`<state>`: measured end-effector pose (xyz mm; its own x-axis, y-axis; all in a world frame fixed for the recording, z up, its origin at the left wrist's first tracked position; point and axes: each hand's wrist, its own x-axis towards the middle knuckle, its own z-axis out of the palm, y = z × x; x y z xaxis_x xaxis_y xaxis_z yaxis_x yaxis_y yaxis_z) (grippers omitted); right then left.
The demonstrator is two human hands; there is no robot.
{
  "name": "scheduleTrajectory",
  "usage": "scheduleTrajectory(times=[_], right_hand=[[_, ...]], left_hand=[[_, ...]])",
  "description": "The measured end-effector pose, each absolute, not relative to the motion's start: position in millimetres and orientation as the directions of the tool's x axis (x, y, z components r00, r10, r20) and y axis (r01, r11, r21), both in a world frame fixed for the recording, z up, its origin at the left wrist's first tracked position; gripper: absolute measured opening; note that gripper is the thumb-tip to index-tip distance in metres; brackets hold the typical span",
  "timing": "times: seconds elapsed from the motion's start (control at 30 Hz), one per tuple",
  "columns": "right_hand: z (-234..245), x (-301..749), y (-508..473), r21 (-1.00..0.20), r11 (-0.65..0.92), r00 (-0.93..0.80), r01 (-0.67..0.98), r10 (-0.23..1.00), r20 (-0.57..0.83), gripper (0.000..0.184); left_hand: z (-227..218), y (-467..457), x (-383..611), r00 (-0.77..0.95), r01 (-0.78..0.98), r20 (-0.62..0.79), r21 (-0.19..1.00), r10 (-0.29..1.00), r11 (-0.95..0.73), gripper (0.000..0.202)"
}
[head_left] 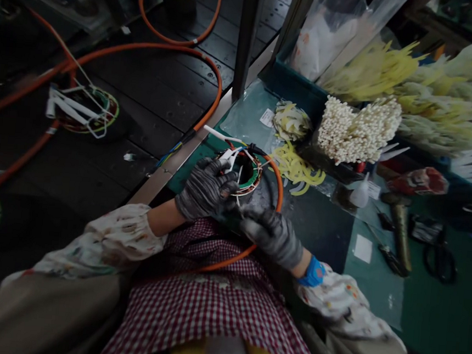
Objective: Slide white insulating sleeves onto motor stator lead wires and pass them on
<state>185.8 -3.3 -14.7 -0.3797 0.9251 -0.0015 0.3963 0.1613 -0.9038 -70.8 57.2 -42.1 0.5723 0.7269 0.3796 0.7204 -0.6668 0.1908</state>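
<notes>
A motor stator [256, 180], a ring with green insulation and copper windings, stands upright on the bench before me. White sleeved leads and a thick orange cable [279, 187] come out of its top. My left hand [208, 190], in a grey glove, is curled over the near left rim of the stator. A thin white cord [239, 202] runs from the near rim toward my right hand [273, 235]. That hand, also gloved, is closed with its fingertips at the cord's end, slightly blurred.
Yellow insulation strips [297, 168] lie behind the stator. Bundled white sleeves [358, 130] stand in a bin at the back. A hammer [399, 230] and scissors [439, 261] lie on the right. Another wound stator [87, 111] and orange cables are on the dark floor at left.
</notes>
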Motion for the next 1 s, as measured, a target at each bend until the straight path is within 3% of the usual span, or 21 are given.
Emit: scheduleTrajectory(times=[0.13, 0.27, 0.37, 0.5, 0.6, 0.73, 1.0], right_hand=[[-14, 173, 38, -0.766, 0.300, -0.252, 0.569, 0.950, 0.185, 0.029], [-13, 163, 66, -0.687, 0.334, -0.264, 0.645, 0.942, 0.209, 0.026], [-12, 158, 76, -0.720, 0.348, -0.269, 0.601, 0.936, 0.227, 0.025], [-1, 161, 87, -0.877, 0.235, -0.197, 0.420, 0.966, 0.164, 0.043], [8, 169, 92, -0.960, 0.135, -0.350, 0.246, 0.936, 0.042, 0.049], [11, 176, 90, -0.943, 0.170, -0.472, 0.288, 0.882, 0.015, 0.030], [-3, 164, 83, -0.943, 0.220, -0.350, 0.249, 0.928, 0.124, 0.023]], left_hand=[[-40, 62, -77, 0.574, 0.679, 0.372, 0.281, 0.730, -0.678, 0.019], [-44, 67, -80, 0.559, 0.669, 0.392, 0.307, 0.731, -0.677, 0.018], [-47, 67, -80, 0.563, 0.665, 0.415, 0.286, 0.715, -0.690, 0.021], [-45, 65, -78, 0.575, 0.678, 0.386, 0.268, 0.721, -0.684, 0.025], [-43, 65, -77, 0.567, 0.688, 0.367, 0.281, 0.737, -0.669, 0.024], [-43, 66, -75, 0.554, 0.696, 0.361, 0.293, 0.750, -0.655, 0.021], [-48, 70, -75, 0.543, 0.673, 0.406, 0.314, 0.735, -0.670, 0.024]])
